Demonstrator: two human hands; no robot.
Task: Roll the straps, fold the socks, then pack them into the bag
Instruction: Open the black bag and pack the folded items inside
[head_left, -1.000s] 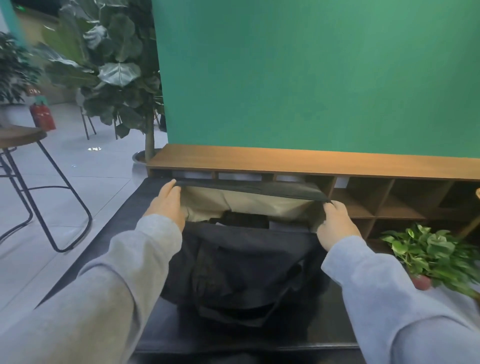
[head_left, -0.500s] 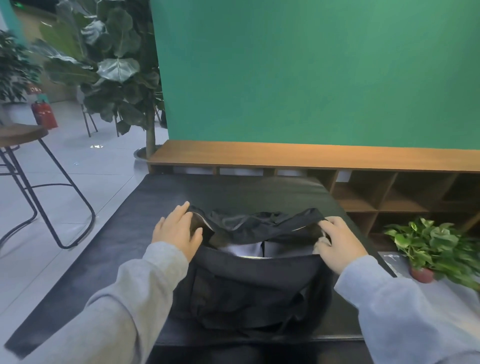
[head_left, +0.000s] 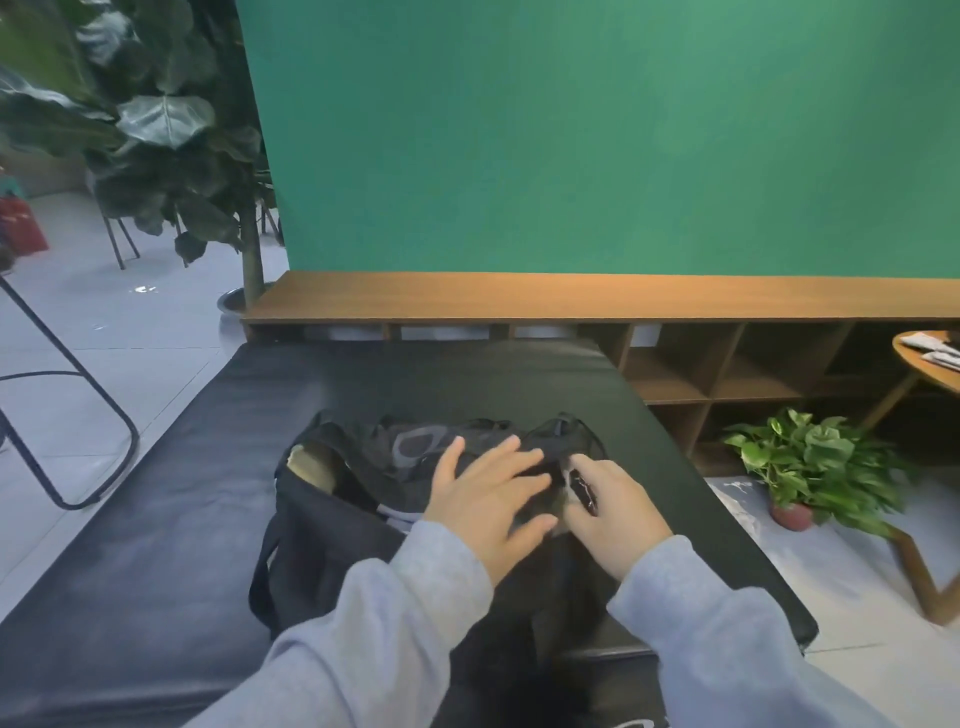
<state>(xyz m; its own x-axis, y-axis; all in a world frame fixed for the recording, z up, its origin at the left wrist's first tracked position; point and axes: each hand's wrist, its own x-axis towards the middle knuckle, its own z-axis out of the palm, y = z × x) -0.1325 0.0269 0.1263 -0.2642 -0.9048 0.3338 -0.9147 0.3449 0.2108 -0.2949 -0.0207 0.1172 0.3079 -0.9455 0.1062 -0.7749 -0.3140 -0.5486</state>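
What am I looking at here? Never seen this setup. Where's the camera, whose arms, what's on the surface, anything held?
There is no machine here. A person wears one wide-angle camera on the head, looking forward and down, so the grey-sleeved arms coming in from the bottom are their own. A black bag sits on a black padded mat, its top partly open with a light lining showing at the left end. The left hand lies flat, fingers spread, on the dark fabric at the bag's top. The right hand pinches a small dark piece at the bag's right end, possibly a zipper pull; it is too blurred to be sure. Behind are a wooden shelf unit, a green wall and a potted plant.
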